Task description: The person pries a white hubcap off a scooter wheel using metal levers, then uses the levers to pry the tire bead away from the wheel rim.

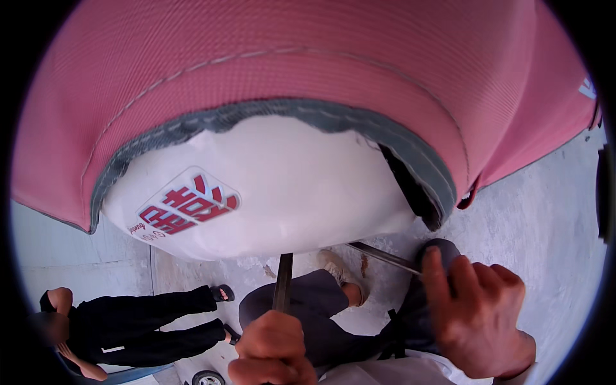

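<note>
A smooth white panel (308, 186) with red lettering bulges out under the curved edge of a pink fabric cover (308, 70). My left hand (273, 350) is closed round a dark flat metal bar (283, 279), whose far end meets the lower edge of the panel. To the right, my right hand (478, 314) is closed on a thinner metal rod (385, 257), its index finger raised near the rod's end. The rod slants up and left to the same panel edge. Where both metal pieces end behind the panel is hidden.
Grey edging (301, 110) trims the cover, with a dark gap at its right. My legs and a tan shoe (340, 273) stand below on the concrete floor (539, 237). At the lower left another person (147, 321) in black stands near a small wheel (208, 377).
</note>
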{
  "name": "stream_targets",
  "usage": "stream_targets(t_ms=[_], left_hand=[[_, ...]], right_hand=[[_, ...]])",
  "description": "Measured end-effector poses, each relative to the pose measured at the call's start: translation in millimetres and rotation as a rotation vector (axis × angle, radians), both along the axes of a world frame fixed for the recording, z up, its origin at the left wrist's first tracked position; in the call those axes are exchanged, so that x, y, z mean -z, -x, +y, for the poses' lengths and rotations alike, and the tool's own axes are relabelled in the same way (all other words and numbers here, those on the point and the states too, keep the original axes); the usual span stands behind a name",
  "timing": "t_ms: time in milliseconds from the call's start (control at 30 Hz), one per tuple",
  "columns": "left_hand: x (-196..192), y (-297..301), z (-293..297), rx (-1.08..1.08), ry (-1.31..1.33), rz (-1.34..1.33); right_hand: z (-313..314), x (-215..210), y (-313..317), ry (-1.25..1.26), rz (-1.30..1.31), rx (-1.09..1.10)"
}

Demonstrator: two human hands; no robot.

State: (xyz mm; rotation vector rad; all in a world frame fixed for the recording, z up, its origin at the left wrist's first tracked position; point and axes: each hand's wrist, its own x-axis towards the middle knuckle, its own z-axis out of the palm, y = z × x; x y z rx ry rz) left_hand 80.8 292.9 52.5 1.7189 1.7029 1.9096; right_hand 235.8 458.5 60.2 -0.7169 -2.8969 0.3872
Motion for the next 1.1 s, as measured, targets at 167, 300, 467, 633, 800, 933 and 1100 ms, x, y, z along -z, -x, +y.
stream_targets(t_ms=[167, 300, 467, 633, 800, 933, 1100], left_hand=[[2.5, 2.0, 0.8, 0.023, -0.049, 0.022], [6.3, -0.2, 0.0, -0.007, -0.082, 0.041], [6.7, 2.2, 3.5, 0.011, -0.076, 0.058], [7.4, 2.9, 10.5, -0.026, -0.126, 0.021], [10.0, -0.6, 15.0, 0.035, -0.091, 0.052], [10.7, -3.8, 13.5, 0.021, -0.101, 0.081], [11.7, -4.8, 17.6, 0.033, -0.112, 0.075]], right_hand=[[-12.7, 23.3, 41.7, -0.083, -0.041, -0.207], [-25.2, 30.1, 39.1, -0.079, -0.023, -0.138], [-42.6, 31.5, 29.6, -0.152, -0.058, -0.085], [-47.2, 32.4, 27.3, -0.253, -0.082, -0.018], [-28.7, 44.1, 23.1, -0.091, -0.005, -0.094], [3.0, 33.1, 18.6, 0.066, 0.004, -0.118], [3.6, 28.6, 25.8, 0.05, -0.062, -0.145]])
